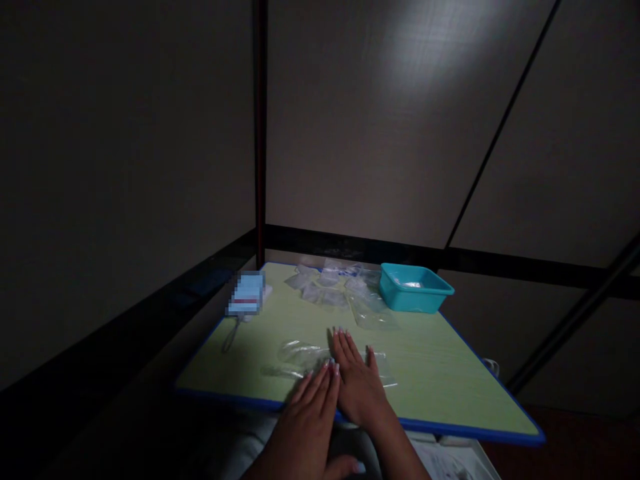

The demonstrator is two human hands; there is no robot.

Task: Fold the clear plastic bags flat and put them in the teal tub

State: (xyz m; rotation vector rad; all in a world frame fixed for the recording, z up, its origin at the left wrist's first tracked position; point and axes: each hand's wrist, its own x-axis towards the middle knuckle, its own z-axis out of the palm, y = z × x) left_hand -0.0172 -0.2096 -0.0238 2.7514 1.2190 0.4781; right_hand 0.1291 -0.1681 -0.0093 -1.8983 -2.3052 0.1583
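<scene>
Where clear plastic (pixel 298 352) lies — left hand (pixel 311 412) and right hand (pixel 361 389) rest

Fingers (pixel 316 388) straight, both hands (pixel 309 419) (pixel 361 390) palm-down

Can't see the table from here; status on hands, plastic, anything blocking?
Left hand and right hand both over clear plastic. Plastic spread on table. Only hands cover it; tub and more plastic farther back.
</scene>
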